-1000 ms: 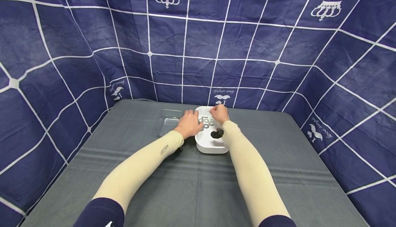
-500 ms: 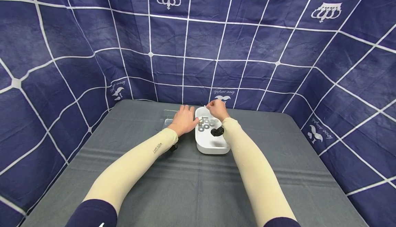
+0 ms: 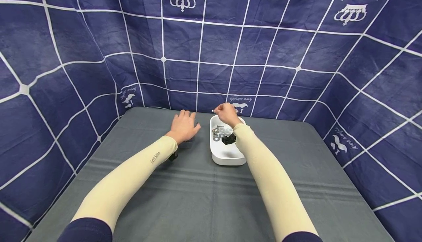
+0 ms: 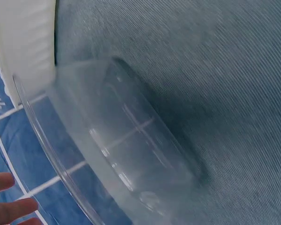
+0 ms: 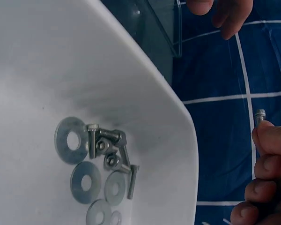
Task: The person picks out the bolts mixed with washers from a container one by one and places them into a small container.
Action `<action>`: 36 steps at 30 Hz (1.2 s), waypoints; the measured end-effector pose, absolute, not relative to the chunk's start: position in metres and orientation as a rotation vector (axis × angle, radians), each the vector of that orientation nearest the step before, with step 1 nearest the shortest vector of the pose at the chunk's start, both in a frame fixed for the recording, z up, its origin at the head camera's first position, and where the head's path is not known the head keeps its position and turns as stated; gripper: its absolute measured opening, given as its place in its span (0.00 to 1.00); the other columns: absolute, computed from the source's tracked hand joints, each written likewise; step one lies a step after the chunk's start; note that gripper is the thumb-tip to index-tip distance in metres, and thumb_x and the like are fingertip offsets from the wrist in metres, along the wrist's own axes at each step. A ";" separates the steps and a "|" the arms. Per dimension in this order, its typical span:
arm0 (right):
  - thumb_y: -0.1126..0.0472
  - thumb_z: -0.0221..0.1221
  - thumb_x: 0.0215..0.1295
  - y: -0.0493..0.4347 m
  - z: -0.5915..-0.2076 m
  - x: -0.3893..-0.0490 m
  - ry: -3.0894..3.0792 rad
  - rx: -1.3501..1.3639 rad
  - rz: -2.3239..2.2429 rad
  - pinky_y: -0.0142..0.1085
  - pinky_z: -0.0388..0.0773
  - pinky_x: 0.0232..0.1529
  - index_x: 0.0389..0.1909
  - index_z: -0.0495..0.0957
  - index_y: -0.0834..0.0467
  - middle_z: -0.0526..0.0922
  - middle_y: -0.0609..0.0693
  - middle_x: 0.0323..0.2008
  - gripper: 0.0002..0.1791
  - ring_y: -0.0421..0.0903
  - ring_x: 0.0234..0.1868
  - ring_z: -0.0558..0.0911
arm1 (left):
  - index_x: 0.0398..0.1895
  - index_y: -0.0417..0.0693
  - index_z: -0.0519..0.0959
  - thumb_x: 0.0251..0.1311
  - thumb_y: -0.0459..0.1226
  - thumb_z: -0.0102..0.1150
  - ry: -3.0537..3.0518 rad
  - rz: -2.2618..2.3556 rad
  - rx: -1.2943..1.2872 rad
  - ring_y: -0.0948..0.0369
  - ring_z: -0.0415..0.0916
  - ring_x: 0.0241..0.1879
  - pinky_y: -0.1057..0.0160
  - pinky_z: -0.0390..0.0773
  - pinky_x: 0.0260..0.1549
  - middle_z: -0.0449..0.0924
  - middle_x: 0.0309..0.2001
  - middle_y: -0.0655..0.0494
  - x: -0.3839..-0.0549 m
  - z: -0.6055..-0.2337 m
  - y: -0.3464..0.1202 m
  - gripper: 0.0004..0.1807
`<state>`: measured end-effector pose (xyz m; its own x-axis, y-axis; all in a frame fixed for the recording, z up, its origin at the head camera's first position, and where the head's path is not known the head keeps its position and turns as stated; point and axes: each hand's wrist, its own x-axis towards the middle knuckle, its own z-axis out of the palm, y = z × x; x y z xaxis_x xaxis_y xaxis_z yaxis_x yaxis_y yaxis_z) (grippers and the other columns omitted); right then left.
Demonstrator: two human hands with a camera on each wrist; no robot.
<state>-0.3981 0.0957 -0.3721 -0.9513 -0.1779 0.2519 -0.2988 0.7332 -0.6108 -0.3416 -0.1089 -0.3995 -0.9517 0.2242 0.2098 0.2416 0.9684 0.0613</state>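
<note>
My right hand (image 3: 228, 114) pinches a small metal socket-head bolt (image 5: 259, 116) between thumb and fingers, above the far end of a white bin (image 3: 227, 153). The bolt's head sticks out past the fingertips; the rest is hidden in the grip. In the bin lie several flat washers (image 5: 61, 142) and several loose bolts (image 5: 92, 145), gathered near one wall. My left hand (image 3: 182, 126), fingers spread and holding nothing, is over a clear plastic box (image 4: 126, 140) left of the bin. From the head view this hand covers most of the box.
A grey cloth (image 3: 211, 198) covers the table. Behind it hangs a blue curtain (image 3: 211, 44) with white grid lines, close past the bin's far end. A dark wrist camera (image 3: 229, 139) on the right arm overlaps the bin in the head view.
My left hand has moved left from the bin's rim to over the clear box. My right hand has risen out of the bin with the bolt and shifted slightly left.
</note>
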 end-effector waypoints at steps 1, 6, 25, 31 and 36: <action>0.61 0.59 0.68 0.094 -0.371 -0.398 -2.756 0.395 1.018 0.44 0.75 0.54 0.37 0.88 0.62 0.89 0.54 0.38 0.11 0.50 0.42 0.82 | 0.72 0.44 0.67 0.70 0.56 0.47 -2.914 -0.128 -0.346 0.44 0.63 0.67 0.40 0.67 0.62 0.70 0.64 0.41 -0.341 -0.399 -0.112 0.35; 0.61 0.58 0.68 0.083 -0.369 -0.398 -2.751 0.447 1.011 0.42 0.76 0.54 0.37 0.88 0.62 0.89 0.54 0.40 0.12 0.50 0.45 0.83 | 0.72 0.43 0.67 0.69 0.55 0.48 -2.903 -0.132 -0.338 0.43 0.63 0.67 0.38 0.67 0.61 0.71 0.63 0.39 -0.341 -0.399 -0.127 0.35; 0.60 0.60 0.69 0.047 -0.369 -0.398 -2.750 0.525 1.026 0.40 0.76 0.46 0.37 0.89 0.61 0.89 0.52 0.37 0.11 0.45 0.36 0.79 | 0.74 0.46 0.64 0.69 0.56 0.49 -2.982 -0.143 -0.284 0.41 0.59 0.71 0.35 0.62 0.65 0.66 0.69 0.38 -0.340 -0.405 -0.172 0.36; 0.61 0.59 0.69 0.035 -0.370 -0.397 -2.758 0.568 1.015 0.38 0.76 0.43 0.36 0.89 0.60 0.89 0.51 0.35 0.10 0.44 0.34 0.78 | 0.74 0.46 0.65 0.69 0.55 0.50 -2.994 -0.177 -0.291 0.41 0.60 0.71 0.34 0.62 0.65 0.67 0.69 0.37 -0.339 -0.409 -0.186 0.36; 0.61 0.60 0.68 0.027 -0.372 -0.397 -2.754 0.594 1.010 0.37 0.75 0.42 0.35 0.89 0.59 0.89 0.50 0.34 0.10 0.44 0.34 0.78 | 0.75 0.47 0.64 0.68 0.56 0.50 -3.022 -0.175 -0.326 0.41 0.59 0.72 0.34 0.61 0.65 0.66 0.70 0.38 -0.340 -0.414 -0.194 0.37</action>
